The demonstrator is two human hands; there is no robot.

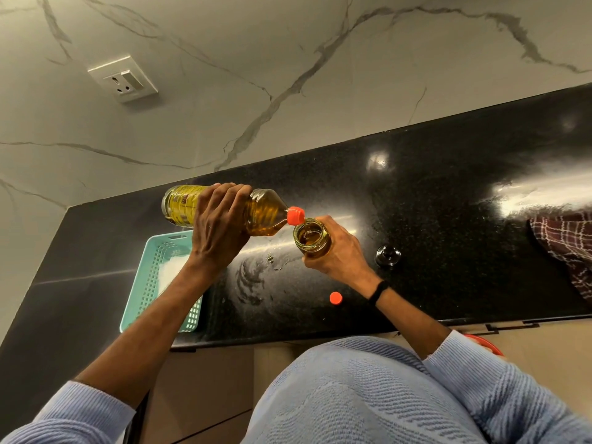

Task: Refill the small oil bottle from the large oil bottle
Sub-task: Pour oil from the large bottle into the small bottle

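Orange cap (335,298) loose on counter (448,219), near front edge. Right grip (339,251) wrapped round small oil bottle (310,236), mouth open. Left grip (217,225) clasping large oil bottle (266,216), tipped sideways, spout at small bottle's mouth.

large oil bottle (266,216) amber | loose cap (335,298) orange | basket (142,277) teal | counter (448,193) black speckled | cloth (563,245) maroon checked

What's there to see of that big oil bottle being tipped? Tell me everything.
The large oil bottle is clear plastic, holding golden oil, with a yellow label round its body and an orange neck piece. It is held almost on its side above the black counter, its mouth right at the open small bottle. The left hand grips its middle.
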